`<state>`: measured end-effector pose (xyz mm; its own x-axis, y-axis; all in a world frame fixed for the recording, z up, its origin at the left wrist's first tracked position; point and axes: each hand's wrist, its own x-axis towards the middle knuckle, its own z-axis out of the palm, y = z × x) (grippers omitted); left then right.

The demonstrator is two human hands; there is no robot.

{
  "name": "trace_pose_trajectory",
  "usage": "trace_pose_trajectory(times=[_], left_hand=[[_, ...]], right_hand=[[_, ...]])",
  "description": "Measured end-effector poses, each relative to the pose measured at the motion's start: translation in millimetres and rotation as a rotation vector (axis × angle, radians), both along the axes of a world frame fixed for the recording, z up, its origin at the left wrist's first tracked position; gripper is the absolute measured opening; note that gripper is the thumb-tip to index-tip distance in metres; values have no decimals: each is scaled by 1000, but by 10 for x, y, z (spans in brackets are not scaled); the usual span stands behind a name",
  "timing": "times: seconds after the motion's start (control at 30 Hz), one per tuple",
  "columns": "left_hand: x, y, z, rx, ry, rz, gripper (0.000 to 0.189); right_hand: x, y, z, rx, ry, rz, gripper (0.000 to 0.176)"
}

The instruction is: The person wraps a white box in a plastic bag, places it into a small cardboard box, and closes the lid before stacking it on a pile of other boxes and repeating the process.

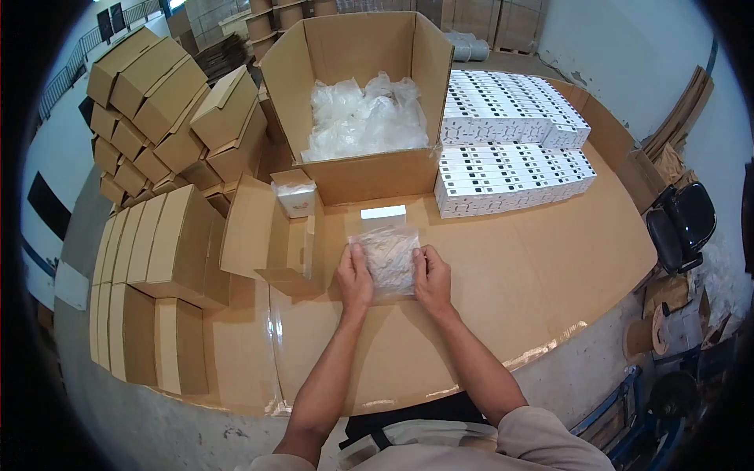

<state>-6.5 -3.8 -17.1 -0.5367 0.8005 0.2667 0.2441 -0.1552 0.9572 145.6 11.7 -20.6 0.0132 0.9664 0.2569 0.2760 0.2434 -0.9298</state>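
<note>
Between my two hands is a clear plastic bag (385, 259) with something pale inside that I cannot make out. My left hand (356, 276) grips its left edge, thumb on top. On the right edge, my right hand (432, 279) is closed in the same way. Just beyond the bag lies a small white box (383, 215) on the cardboard-covered table. To the left of my hands stands an open brown carton (271, 243) with its flap out to the left. A plastic-wrapped white packet (296, 199) sits in the carton's far end.
A large open cardboard box (369, 177) at the back holds crumpled clear plastic bags (365, 114). Stacked white boxes (510, 177) stand at the back right. Brown cartons (169, 235) are piled along the left. A black chair (680, 224) is beyond the table's right edge.
</note>
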Motion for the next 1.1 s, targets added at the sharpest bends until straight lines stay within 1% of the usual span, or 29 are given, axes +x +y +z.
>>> trace_pose_trajectory(times=[0.1,0.17,0.27,0.37,0.4,0.47,0.5,0.53,0.57,0.6,0.67,0.7,0.77,0.87,1.0,1.1], left_hand=[[94,-58,30,-80,11,-37,42],[128,-90,88,-103,6,-33,42],[-23,23,-108,-49,76,1,43],[-114,108,-276,13,-58,-62,33],[-99,101,-218,49,-86,-112,27],[-25,57,-12,119,-144,-213,20],[-24,24,27,50,-158,-255,22],[-31,-10,56,-18,-170,-296,26],[-39,-30,63,-87,-182,-335,31],[-47,-28,31,-80,-155,-352,32],[-52,-7,-50,-69,-98,-391,36],[-39,-18,-25,-76,-122,-404,36],[-7,-48,61,-89,-171,-429,37],[-4,-72,166,-108,-141,-424,38],[-20,-61,112,-108,-134,-413,37],[-24,-54,93,-111,-127,-401,36]], right_hand=[[-23,-2,87,62,10,-83,29],[-7,0,83,85,-19,-87,30],[-14,0,88,88,-32,-88,31],[-35,19,47,94,-3,-70,27],[-31,29,33,100,11,-63,25],[-2,-1,81,0,69,-52,17],[17,-18,108,-50,97,-46,14],[37,-18,125,39,79,-57,15],[56,-8,142,129,62,-66,20],[73,2,161,218,45,-76,26],[116,23,234,427,-53,-50,32],[135,25,251,531,-104,-40,35],[145,5,240,495,-113,-28,34],[150,17,243,463,-101,-48,30],[149,26,250,382,-37,-67,24],[169,49,209,408,-45,-79,20]])
